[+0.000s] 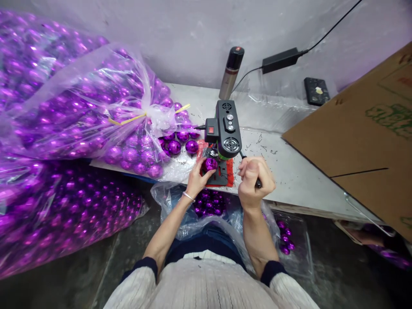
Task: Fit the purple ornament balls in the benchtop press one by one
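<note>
A small black bench press [229,128] with a red switch, round vents and silver buttons stands on the white table, its base on a red mat [230,174]. My left hand [198,177] pinches a shiny purple ball [210,164] at the press's base, just left of the head. Around the press's lever handle [258,183] my right hand [255,178] is closed in a fist. Several loose purple balls [192,146] lie left of the press. Below the table edge, an open plastic bag [180,223] in front of my lap holds more purple balls [210,201].
Large clear bags of purple balls [74,98] crowd the left side. Behind the press stand a spray can [231,73] and a black power adapter [280,60]; a black box [316,91] lies farther right. A cardboard box [363,141] blocks the right. Dark shavings litter the table [283,171].
</note>
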Demonstrator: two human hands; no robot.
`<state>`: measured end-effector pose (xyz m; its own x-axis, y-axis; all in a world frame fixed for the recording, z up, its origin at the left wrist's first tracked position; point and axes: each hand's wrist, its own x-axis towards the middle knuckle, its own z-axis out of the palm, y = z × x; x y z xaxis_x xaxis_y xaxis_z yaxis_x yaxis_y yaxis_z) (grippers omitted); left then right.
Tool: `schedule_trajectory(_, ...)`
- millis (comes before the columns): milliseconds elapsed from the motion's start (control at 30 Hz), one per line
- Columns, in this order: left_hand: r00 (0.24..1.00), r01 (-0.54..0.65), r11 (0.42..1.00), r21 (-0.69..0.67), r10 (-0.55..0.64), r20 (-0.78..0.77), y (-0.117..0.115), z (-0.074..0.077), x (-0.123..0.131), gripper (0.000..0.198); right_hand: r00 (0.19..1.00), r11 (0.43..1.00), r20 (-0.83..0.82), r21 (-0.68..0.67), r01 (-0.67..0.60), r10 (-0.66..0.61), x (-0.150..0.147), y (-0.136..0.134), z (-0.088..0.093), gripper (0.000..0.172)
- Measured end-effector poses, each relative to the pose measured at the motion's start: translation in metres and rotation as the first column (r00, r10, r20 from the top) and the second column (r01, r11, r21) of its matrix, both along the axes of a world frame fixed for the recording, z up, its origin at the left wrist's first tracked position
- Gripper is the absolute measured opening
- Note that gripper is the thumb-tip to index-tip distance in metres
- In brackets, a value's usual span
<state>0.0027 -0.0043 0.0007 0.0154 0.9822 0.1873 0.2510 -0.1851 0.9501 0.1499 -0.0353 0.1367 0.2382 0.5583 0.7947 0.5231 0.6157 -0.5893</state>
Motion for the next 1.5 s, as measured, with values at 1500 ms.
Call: schedule_trajectory(1500,0.968,0.064,0.963,0.26,0.003,-0.25,0.002,-0.027,0.012,0.069,0.997,0.986,-0.07,0.166,-0.028,0.04,-0.004,0.002,-0.1,0.033)
